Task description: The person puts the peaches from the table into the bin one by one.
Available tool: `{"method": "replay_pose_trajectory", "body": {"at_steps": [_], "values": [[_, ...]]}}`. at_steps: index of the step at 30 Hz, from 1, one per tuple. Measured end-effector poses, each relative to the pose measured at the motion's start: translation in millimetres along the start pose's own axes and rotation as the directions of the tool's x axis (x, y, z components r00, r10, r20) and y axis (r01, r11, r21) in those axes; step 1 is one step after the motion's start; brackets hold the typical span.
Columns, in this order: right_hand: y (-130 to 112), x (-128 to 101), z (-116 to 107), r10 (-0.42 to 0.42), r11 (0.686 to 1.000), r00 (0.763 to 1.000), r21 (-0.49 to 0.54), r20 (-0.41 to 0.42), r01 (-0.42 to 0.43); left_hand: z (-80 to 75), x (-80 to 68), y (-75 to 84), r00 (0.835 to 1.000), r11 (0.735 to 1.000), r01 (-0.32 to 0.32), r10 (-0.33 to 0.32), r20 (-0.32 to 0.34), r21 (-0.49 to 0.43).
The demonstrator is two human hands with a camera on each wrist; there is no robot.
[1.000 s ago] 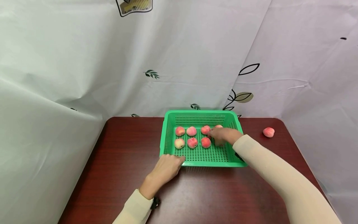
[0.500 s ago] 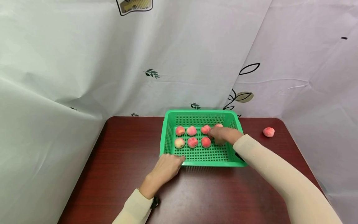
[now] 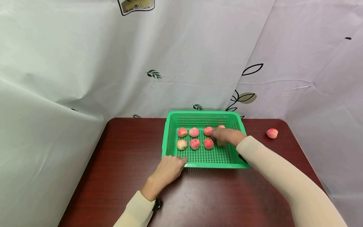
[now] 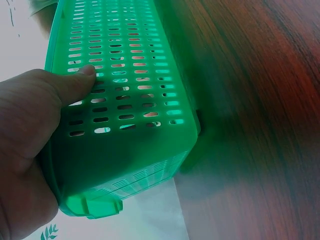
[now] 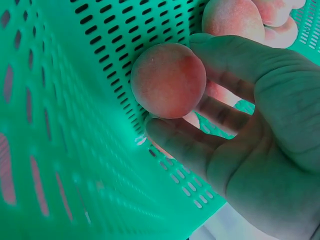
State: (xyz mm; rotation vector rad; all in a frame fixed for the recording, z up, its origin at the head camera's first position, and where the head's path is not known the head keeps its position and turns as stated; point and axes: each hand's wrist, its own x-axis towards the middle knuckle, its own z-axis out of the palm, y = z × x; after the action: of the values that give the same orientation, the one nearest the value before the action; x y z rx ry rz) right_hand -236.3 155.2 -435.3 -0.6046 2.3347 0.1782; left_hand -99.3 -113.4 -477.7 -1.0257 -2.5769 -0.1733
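A green plastic basket (image 3: 215,165) with slotted walls stands on the table, holding several red and pale yellow peaches in two rows. My left hand (image 3: 169,168) grips its near rim at the left corner; in the left wrist view the thumb (image 4: 75,86) lies against the slotted outer wall. Inside the basket's right part is my right hand (image 3: 225,137). It holds a peach (image 5: 169,80) between its fingertips, low over the slotted floor; in the head view the hand hides that peach. Another peach (image 3: 221,127) shows just behind the right hand, partly covered.
One more peach (image 3: 272,133) lies on the dark red wooden table (image 3: 127,157), to the right of the basket. White cloth (image 3: 181,56) with leaf prints hangs behind the table and along both sides.
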Motion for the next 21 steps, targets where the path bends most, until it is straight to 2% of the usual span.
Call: {"method": "replay_pose_trajectory", "body": {"at_steps": [4,10,14,18,21], "values": [[0.9,-3.8,-2.2,0.016,0.999,1.000,0.028,-0.002,-0.016,0.0,-0.1,0.1,1.000,1.000,0.002,-0.002,0.006,0.003],[6.1,-15.8,-9.6,0.031,0.992,0.997,0.127,-0.068,-0.022,-1.5,-0.5,0.2,1.000,1.000,-0.003,0.003,-0.014,0.012],[11.0,-30.2,-21.2,-0.033,0.991,0.990,0.123,-0.139,0.050,-0.1,-0.9,-0.4,1.000,1.000,-0.003,0.003,-0.008,0.009],[17.6,-43.5,-31.6,-0.098,0.988,0.961,0.090,-0.260,0.125,0.4,-0.8,-0.2,1.000,1.000,-0.002,0.002,-0.001,0.007],[24.2,-54.8,-36.2,-0.092,0.984,0.937,0.113,-0.338,0.138,-1.5,-0.2,0.3,1.000,1.000,-0.010,0.010,-0.018,0.012]]}}
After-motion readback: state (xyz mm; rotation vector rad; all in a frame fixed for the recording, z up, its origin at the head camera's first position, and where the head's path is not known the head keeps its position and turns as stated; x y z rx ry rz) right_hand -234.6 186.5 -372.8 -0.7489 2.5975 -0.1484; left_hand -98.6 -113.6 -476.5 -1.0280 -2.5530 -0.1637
